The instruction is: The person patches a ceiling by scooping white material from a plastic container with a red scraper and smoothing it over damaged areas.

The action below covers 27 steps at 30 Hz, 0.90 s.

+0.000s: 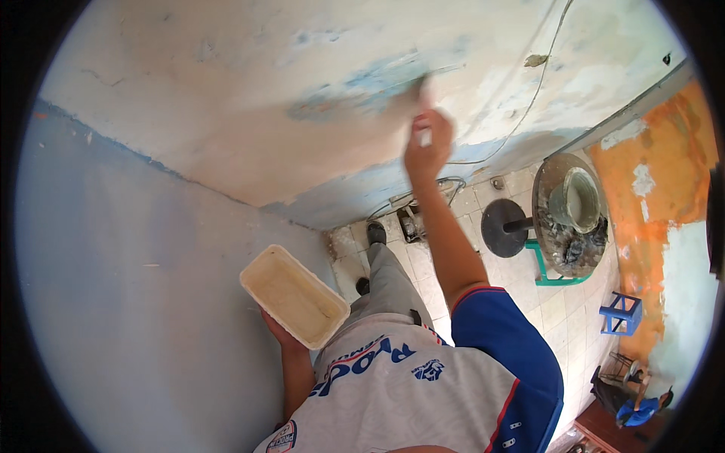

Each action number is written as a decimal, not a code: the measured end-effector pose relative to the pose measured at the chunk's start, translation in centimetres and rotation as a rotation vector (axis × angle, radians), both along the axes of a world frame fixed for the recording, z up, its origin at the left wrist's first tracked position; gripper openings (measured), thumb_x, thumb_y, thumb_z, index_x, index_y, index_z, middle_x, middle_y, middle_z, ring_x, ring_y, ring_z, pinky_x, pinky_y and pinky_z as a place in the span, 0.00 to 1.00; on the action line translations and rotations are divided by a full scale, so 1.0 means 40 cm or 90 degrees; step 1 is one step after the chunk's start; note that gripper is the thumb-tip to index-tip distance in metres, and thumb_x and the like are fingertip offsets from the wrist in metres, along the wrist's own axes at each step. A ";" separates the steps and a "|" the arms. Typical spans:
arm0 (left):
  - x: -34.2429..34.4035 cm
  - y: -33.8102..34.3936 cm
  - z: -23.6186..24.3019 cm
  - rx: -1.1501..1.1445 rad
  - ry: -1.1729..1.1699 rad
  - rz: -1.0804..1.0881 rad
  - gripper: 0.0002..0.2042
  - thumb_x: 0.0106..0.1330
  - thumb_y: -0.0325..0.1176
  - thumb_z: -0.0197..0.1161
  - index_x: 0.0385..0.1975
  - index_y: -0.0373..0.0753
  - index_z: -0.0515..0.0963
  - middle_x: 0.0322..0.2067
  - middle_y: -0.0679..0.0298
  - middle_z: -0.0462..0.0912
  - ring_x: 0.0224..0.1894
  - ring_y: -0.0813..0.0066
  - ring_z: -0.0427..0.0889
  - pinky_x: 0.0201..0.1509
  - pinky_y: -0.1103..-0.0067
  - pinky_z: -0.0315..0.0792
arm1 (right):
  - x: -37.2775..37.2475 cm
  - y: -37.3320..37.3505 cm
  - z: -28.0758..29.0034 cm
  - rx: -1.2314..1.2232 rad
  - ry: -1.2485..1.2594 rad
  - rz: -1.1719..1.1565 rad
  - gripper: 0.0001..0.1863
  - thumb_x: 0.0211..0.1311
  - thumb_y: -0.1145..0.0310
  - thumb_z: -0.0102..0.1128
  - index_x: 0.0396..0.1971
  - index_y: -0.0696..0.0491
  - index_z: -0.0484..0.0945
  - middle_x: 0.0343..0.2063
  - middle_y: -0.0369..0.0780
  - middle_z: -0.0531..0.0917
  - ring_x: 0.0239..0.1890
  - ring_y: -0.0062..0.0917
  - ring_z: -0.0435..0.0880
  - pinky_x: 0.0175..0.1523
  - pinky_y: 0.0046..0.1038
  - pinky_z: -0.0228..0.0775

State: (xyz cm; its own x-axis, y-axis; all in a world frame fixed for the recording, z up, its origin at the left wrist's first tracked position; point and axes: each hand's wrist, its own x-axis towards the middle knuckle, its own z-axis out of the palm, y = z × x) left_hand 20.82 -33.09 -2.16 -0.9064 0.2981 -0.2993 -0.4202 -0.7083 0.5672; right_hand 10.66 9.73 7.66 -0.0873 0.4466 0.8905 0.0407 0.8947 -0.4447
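Observation:
My right hand (428, 147) is raised to the wall, fingers closed round the handle of what looks like a putty knife (425, 92). Motion blurs this tool, and its dark end lies at a blue, worn patch (377, 79) on the pale wall. Lower down on the left, my left hand (281, 326) holds up a cream rectangular tub (291, 294) from its near side and underside. A thin pale residue coats the tub's inside. Most of the left fingers are hidden beneath it.
A cable (540, 94) hangs along the wall at right. On a round table (551, 170) stands a bucket (578, 200), with a green stool (563, 281) under it. Farther off are a blue stool (623, 313) and a seated person (638, 408). A bluish wall (151, 264) borders my left.

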 end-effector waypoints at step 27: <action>-0.033 0.017 0.003 0.051 -0.024 -0.043 0.33 0.79 0.62 0.41 0.72 0.46 0.66 0.66 0.63 0.75 0.65 0.59 0.77 0.69 0.62 0.72 | 0.022 0.131 0.101 -0.170 0.201 -0.118 0.07 0.69 0.78 0.62 0.44 0.59 0.84 0.35 0.40 0.83 0.34 0.30 0.81 0.41 0.28 0.75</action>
State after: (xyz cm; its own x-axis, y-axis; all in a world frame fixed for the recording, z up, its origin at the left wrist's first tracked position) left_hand 19.49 -32.43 -2.06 -0.8720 0.3826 -0.3053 -0.4885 -0.7200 0.4928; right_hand 11.52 14.95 11.71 0.2723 0.6471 0.7122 0.0145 0.7373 -0.6754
